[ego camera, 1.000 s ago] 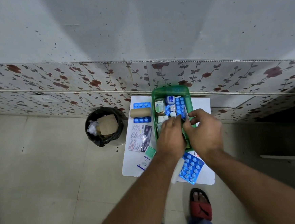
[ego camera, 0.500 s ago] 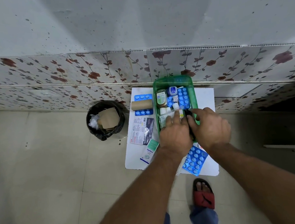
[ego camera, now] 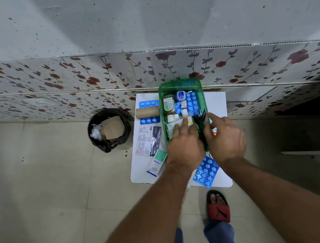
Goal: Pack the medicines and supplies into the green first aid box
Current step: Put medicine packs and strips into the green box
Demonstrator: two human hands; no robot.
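The green first aid box stands on a white board by the wall and holds bottles, a small jar and blue blister packs. My left hand lies over the box's near half, fingers spread flat on white packets and a tube. My right hand is at the box's right wall, index finger pointing out. It grips a dark flat pack that stands on edge inside the box. Outside the box lie a brown roll on blue strips, a plaster packet, an Optibex carton and a blue blister sheet.
A black bin with paper and cardboard stands on the floor left of the board. The flowered wall panel runs right behind the box. My foot in a red sandal is just in front of the board. A small sachet lies right of the box.
Both hands have stayed over the box's near half. The dark pack in my right hand has gone down along the box's right side, and my left fingers have spread over the packets.
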